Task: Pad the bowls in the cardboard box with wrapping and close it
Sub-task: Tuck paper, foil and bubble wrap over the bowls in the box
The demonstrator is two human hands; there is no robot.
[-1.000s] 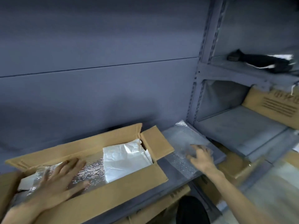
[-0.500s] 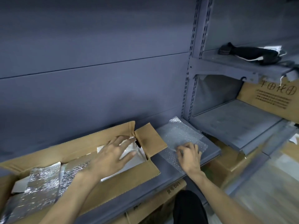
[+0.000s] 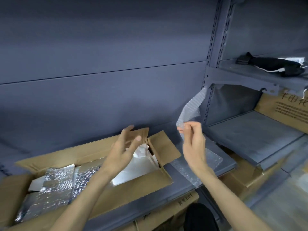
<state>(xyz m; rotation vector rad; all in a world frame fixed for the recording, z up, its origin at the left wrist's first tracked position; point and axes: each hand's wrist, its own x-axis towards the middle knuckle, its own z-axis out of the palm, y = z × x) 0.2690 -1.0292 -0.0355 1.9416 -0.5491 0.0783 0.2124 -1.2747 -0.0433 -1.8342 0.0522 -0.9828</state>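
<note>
Grey metal shelving fills the head view, backed by a plain grey wall panel. On the shelf sits an open cardboard box, its flaps spread outward. Inside lie silver foil wrapping toward the left end and white wrapping toward the right end; no bowls show, so they are presumably under the padding.

The right hand is raised above the shelf, just right of the box, its grip clamped on a bubble wrap sheet, which trails upward from the thumb and fingertips. The left hand hovers over the box's right end with its fingers apart, holding nothing, near the upright rear flap.

More bubble wrap lies flat on the shelf between the box and the shelf's right edge, under the right forearm.

Risks, as a judgement: the sheet is pinched by one corner only, so it could slip free or fold on itself before reaching the box. The raised flaps at the right end could catch it on the way in.

Around: a lower shelf at the right, a printed carton at its far edge, and a black item on the upper shelf. Further cartons sit under the main shelf.
</note>
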